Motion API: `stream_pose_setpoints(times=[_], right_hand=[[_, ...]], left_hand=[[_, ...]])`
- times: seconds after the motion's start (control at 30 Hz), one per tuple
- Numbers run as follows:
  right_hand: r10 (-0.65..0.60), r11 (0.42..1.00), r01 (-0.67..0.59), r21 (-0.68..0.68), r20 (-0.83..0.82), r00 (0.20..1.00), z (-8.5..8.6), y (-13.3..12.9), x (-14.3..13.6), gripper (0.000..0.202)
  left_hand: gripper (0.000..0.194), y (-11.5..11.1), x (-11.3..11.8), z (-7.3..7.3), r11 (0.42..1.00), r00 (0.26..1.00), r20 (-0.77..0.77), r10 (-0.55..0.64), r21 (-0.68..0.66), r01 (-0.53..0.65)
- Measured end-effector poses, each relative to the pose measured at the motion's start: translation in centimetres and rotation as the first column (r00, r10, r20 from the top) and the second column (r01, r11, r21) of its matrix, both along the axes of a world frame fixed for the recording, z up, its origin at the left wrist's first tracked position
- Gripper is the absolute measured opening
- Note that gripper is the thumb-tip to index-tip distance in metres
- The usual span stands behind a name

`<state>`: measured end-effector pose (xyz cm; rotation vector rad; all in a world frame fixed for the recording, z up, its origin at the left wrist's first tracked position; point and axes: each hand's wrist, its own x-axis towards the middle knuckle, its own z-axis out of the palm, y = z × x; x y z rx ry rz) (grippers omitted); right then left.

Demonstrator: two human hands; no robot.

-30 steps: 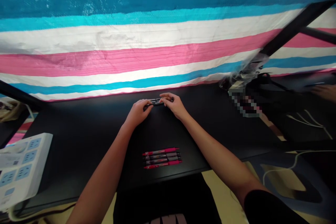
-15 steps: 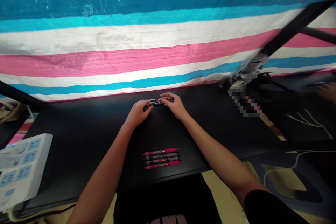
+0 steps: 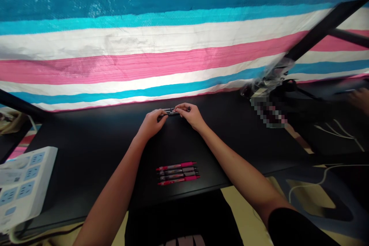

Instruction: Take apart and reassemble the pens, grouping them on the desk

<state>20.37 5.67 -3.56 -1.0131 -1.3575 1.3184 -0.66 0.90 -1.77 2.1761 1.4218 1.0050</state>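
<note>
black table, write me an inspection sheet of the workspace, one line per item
surface: matte black tabletop, no spill seen
things: row of two red and two dark pens near front edge; slim dark pens farther back, count unclear
clutter: crumpled clear plastic, right
hands: left hand and right hand on farther pens' ends
cables: thin white cables, right
surroundings: blue, white and pink striped sheet; white power strip, left

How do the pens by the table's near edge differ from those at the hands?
The near pens mix red and dark; the far pens show no red. The near pens lie untouched; the far pens have the left hand and right hand at their ends. Both sets run crosswise.
</note>
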Motion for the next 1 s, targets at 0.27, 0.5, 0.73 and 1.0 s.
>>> stream_pose_setpoints(times=[0.27, 0.5, 0.73, 1.0], right_hand=[[0.060, 0.998, -0.060, 0.015, 0.014, 0.998, 0.10, -0.33, -0.11, 0.038], [0.059, 0.998, -0.059, 0.014, 0.029, 0.998, 0.12, -0.37, -0.13, 0.034], [0.040, 0.999, -0.040, 0.019, 0.011, 0.999, -0.03, -0.35, -0.19, 0.033], [0.043, 0.999, -0.044, 0.032, 0.031, 0.999, 0.23, -0.42, -0.04, 0.029]], left_hand=[[0.008, 0.08, -0.08, -0.26, 1.000, 1.000, 0.001, -0.008, 0.003, 0.008], [0.008, 0.05, -0.10, -0.13, 1.000, 1.000, -0.004, -0.002, 0.007, 0.002], [0.008, 0.06, -0.07, -0.06, 1.000, 1.000, -0.022, 0.009, 0.005, -0.009], [0.009, 0.08, -0.11, 0.00, 1.000, 1.000, -0.010, 0.026, 0.016, -0.026]])
